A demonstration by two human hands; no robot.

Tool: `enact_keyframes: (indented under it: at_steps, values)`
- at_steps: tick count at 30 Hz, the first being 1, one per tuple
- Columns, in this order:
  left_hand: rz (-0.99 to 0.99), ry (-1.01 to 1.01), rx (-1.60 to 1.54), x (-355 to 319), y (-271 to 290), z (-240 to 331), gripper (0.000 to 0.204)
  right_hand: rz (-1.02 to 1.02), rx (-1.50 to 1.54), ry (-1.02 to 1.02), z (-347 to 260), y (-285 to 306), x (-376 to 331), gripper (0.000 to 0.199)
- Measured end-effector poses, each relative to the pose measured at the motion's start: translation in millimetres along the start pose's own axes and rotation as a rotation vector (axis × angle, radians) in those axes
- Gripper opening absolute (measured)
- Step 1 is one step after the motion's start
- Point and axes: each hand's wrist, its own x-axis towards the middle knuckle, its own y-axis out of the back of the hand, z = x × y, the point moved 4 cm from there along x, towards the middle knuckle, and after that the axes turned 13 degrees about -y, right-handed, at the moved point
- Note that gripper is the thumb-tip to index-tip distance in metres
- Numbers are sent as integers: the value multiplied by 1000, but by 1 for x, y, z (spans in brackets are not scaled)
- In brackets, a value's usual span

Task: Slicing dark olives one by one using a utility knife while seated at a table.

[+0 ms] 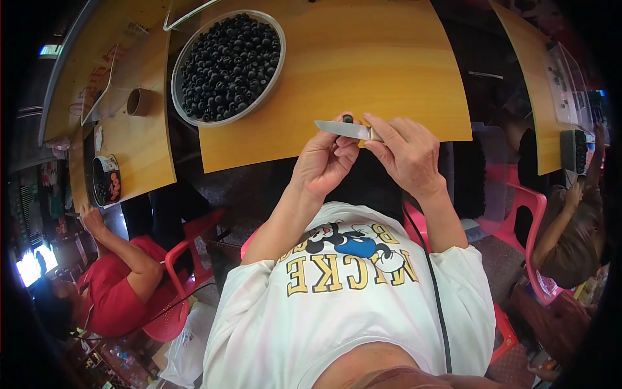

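Head view: taken from the left of two fisheye cameras worn on the head, aimed steeply down.
White shirt: seen from above at close range, filling the lower middle.
Left hand and right hand: caught near the centre.
Wooden table: shown beyond them, at the top — its edges bent.
Both sides: taken in widely — corners left black.

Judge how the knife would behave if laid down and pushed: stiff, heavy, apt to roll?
The knife is probably stiff, as its metal blade runs straight. It looks short and slim, so likely light. With that flat blade, it should slide rather than roll.
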Motion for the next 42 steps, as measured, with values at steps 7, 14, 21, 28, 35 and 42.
enact_keyframes:
  at_steps: [7, 14, 21, 28, 35, 42]
  values:
    - [-84, 40, -26, -6, -9, 1, 14, 105, -204, -198, 54, 3, 2, 25]
    - [36, 108, -290, -6, -4, 0, 18, 186, -34, -354, 84, -4, -6, 24]
    - [-26, 13, -66, -9, -14, 3, 25, 205, -141, -329, 90, -24, -5, 24]
    - [-236, -83, 342, -10, -51, 46, 18, 215, -165, -325, 95, -25, -9, 24]
    - [-183, -497, 601, 95, -171, 191, 26, 236, -149, -293, 93, -26, -9, 25]
    - [-133, -695, 867, 163, -226, 260, 57, 214, -158, -308, 92, -26, -9, 27]
